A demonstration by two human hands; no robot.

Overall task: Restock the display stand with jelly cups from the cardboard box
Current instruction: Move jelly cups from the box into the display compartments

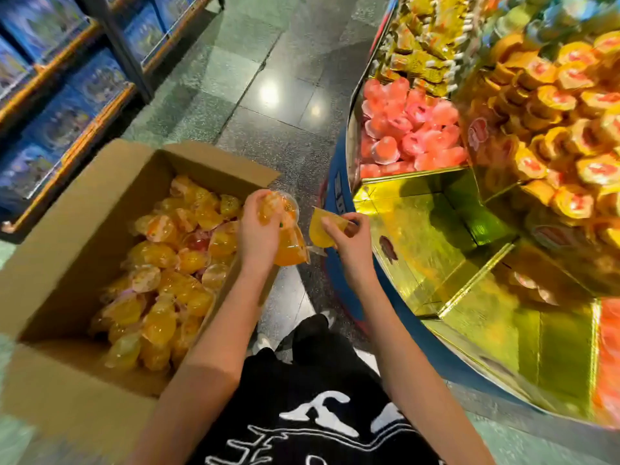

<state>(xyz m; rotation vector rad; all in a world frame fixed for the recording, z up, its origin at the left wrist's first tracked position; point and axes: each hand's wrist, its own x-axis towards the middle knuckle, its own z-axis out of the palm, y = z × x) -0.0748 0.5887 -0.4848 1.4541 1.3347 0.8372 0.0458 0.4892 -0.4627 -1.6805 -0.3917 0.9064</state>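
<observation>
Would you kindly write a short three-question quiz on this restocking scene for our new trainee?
1. True or false: the left hand holds several cups.
2. Which is empty? A) box B) gold compartment nearest the hands C) pink cup compartment
3. Fill in: the right hand holds one ___ cup.

Key: 1 true; 2 B; 3 orange.
</observation>
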